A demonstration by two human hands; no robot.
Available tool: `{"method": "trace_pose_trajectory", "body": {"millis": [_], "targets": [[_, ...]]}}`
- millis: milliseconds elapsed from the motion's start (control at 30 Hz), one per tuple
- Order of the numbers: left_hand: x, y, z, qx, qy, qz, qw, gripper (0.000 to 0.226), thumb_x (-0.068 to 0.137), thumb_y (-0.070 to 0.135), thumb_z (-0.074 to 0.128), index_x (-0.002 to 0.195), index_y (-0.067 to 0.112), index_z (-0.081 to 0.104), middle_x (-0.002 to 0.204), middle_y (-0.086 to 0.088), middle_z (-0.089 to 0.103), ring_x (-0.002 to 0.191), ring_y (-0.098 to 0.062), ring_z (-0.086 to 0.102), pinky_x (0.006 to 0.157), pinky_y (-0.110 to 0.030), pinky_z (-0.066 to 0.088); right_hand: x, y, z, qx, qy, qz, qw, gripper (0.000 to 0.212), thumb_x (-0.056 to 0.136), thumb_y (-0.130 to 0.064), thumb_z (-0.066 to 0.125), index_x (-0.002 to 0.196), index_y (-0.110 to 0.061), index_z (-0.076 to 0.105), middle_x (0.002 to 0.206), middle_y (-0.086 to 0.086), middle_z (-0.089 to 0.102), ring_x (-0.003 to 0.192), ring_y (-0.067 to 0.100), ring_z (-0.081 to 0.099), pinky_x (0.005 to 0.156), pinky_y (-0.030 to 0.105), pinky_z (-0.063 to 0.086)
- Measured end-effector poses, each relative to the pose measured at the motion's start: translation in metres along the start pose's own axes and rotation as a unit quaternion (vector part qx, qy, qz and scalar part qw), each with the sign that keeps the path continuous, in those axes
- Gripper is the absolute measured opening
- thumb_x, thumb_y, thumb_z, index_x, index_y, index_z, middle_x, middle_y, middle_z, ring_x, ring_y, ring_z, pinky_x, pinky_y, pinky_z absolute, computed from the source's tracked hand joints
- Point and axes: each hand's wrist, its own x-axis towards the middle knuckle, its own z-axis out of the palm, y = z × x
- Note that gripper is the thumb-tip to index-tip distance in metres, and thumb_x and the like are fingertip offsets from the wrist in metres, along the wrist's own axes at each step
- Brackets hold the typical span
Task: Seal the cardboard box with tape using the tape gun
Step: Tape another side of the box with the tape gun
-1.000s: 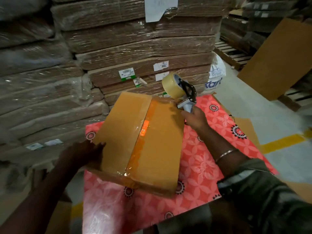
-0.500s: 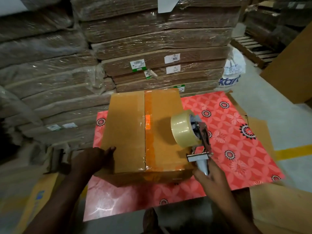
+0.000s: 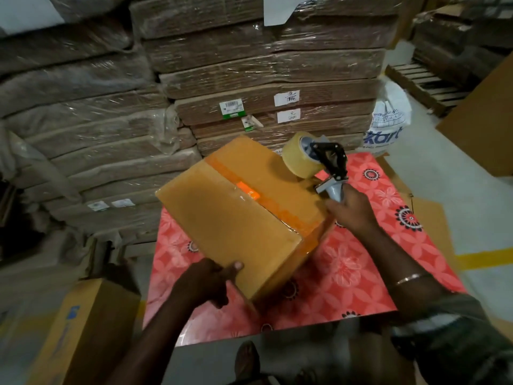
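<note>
Head view, only one. Cardboard box (image 3: 238,218) sits on the counter (image 3: 361,273), which has a red floral cover; box is turned at an angle, one corner toward the person, and its near end looks lifted off the cover, though the underside is in shadow so can't be sure. Flaps are closed; a strip of tape (image 3: 266,201) runs along the center seam from the far-left edge down over the right-hand edge, with a bright orange glare patch mid-seam.

Left hand (image 3: 206,282) grips the near corner of the box: thumb lies on the top face, other fingers curl under the edge. Grip is clamped on the cardboard, at the box's lowest corner in frame.

Right hand (image 3: 354,209) is wrapped around the grey handle of the tape gun (image 3: 327,168), grip closed tight on it. Tape gun stands just beside the box's right edge, above the far-right part of the top face; black frame and clear tape roll (image 3: 301,159) point up and away from the person. Roll overlaps the box's far-right corner in frame; can't tell if the blade end touches the box. Right hand is just off the box's right side, over the cover. A metal bangle (image 3: 410,279) sits on the right forearm.

Behind the counter: shrink-wrapped stacks of flat cardboard (image 3: 263,79) with white labels. White printed bag (image 3: 388,118) at far right. Another carton (image 3: 83,329) on the floor, lower left.
</note>
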Motion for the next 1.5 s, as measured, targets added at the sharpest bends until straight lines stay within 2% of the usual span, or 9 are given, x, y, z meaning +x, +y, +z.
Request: {"method": "trace_pose_trajectory", "body": {"millis": [100,233,333,467,567,800,967,1233,1500], "targets": [[0.005,0.007,-0.019,-0.039,0.009,0.024,0.999,0.081,0.084,0.074,0.056,0.08,-0.004,0.074,0.066,-0.016,0.075,0.065,-0.032,0.076,0.072,-0.043,0.064,0.0,-0.004,0.001,0.008,0.036,0.026,0.999,0.052,0.069,-0.044,0.06,0.106,-0.009,0.065,0.093,0.011,0.069,0.084,0.031,0.064,0.066,0.034,0.044],[0.027,-0.008,-0.091,0.034,0.282,0.085,0.955,0.077,0.094,0.075,0.041,0.064,0.011,0.069,0.054,-0.006,0.07,0.052,-0.022,0.069,0.068,-0.033,0.056,-0.052,-0.003,0.004,0.067,0.071,0.068,0.993,0.031,0.081,-0.035,0.066,0.104,-0.014,0.064,0.085,0.004,0.067,0.076,0.027,0.062,0.06,0.031,0.041],[0.072,-0.029,-0.151,0.068,0.397,0.146,0.904,0.064,0.092,0.073,0.044,0.077,0.016,0.068,0.074,-0.006,0.071,0.073,-0.027,0.069,0.071,-0.042,0.055,-0.103,0.0,0.013,0.109,0.071,0.083,0.988,0.014,0.087,-0.029,0.068,0.096,-0.018,0.064,0.079,0.004,0.067,0.072,0.024,0.064,0.06,0.032,0.045],[0.122,-0.028,-0.185,0.061,0.289,0.129,0.947,0.062,0.091,0.053,0.068,0.131,0.006,0.063,0.128,-0.013,0.067,0.118,-0.03,0.062,0.101,-0.044,0.047,-0.138,-0.006,0.034,0.179,0.048,0.1,0.978,0.007,0.089,-0.016,0.07,0.086,-0.015,0.064,0.072,0.019,0.06,0.055,0.011,0.05,0.058,0.034,0.04],[0.146,-0.036,-0.183,0.016,0.194,0.109,0.975,0.067,0.077,0.073,0.071,0.102,0.011,0.067,0.089,-0.004,0.079,0.083,-0.022,0.076,0.092,-0.049,0.057,-0.133,-0.018,0.049,0.204,0.055,0.092,0.973,0.003,0.089,-0.018,0.069,0.089,-0.02,0.066,0.071,0.009,0.061,0.057,0.009,0.051,0.058,0.035,0.041],[0.117,-0.041,-0.151,0.04,0.238,0.171,0.955,0.059,0.089,0.06,0.066,0.053,0.014,0.072,0.048,0.0,0.067,0.047,-0.01,0.066,0.055,-0.031,0.052,-0.068,-0.041,0.054,0.162,0.083,0.076,0.98,0.016,0.083,-0.03,0.069,0.09,-0.017,0.064,0.072,-0.001,0.063,0.062,0.012,0.055,0.054,0.028,0.04],[0.069,-0.058,-0.117,0.053,0.229,0.087,0.968,0.053,0.083,0.066,0.064,0.083,0.014,0.056,0.075,-0.004,0.067,0.07,-0.021,0.062,0.059,-0.033,0.04,0.013,-0.046,0.046,0.149,0.046,0.084,0.984,0.01,0.087,-0.021,0.067,0.097,-0.019,0.067,0.08,0.0,0.068,0.071,0.019,0.062,0.062,0.032,0.045],[0.065,-0.068,-0.11,0.095,0.195,0.085,0.972,0.062,0.077,0.079,0.053,0.079,0.018,0.063,0.068,0.0,0.07,0.064,-0.017,0.067,0.063,-0.032,0.052,0.068,-0.053,0.039,0.182,0.0,0.092,0.979,0.016,0.079,-0.025,0.069,0.094,-0.017,0.068,0.082,0.007,0.068,0.069,0.02,0.062,0.062,0.033,0.047],[0.067,-0.026,-0.113,0.14,0.352,0.207,0.902,0.047,0.094,0.068,0.049,0.08,0.026,0.061,0.068,0.005,0.064,0.061,-0.017,0.062,0.057,-0.033,0.053,0.012,-0.025,-0.014,0.342,-0.054,0.08,0.935,0.021,0.09,-0.006,0.055,0.103,-0.01,0.071,0.093,0.008,0.069,0.081,0.021,0.064,0.064,0.032,0.047]]}}
